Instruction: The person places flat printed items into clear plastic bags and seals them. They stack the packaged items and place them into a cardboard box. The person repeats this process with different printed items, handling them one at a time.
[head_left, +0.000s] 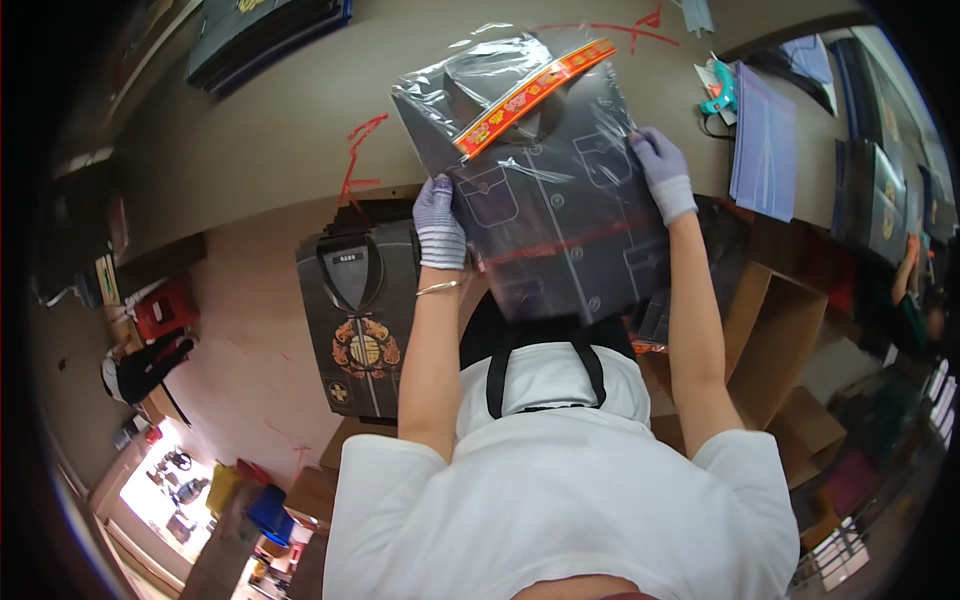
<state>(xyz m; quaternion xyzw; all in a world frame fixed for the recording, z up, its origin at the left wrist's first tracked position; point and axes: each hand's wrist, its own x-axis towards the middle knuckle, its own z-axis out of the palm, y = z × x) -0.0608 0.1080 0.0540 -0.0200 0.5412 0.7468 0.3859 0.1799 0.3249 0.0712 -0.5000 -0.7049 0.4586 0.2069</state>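
Note:
In front of me is a flat dark grey jacket pack (545,210) in clear plastic, with printed pockets and buttons. An orange-red patterned strip (535,98) lies slantwise across its collar, and loose film shines at its far edge. My left hand (440,225), in a striped glove, grips the pack's left edge. My right hand (662,172), in a pale purple glove, holds the right edge, its thumb on the front. The pack is tilted, partly over the table's near edge. The fingers beneath it are hidden.
A stack of dark jacket packs with a gold-and-orange emblem (362,345) is below left. On the table (250,160) are red marks, a teal glue gun (718,90), lilac flat sheets (765,145) and a dark stack (260,40). Cardboard boxes (770,330) stand right; other people are farther off.

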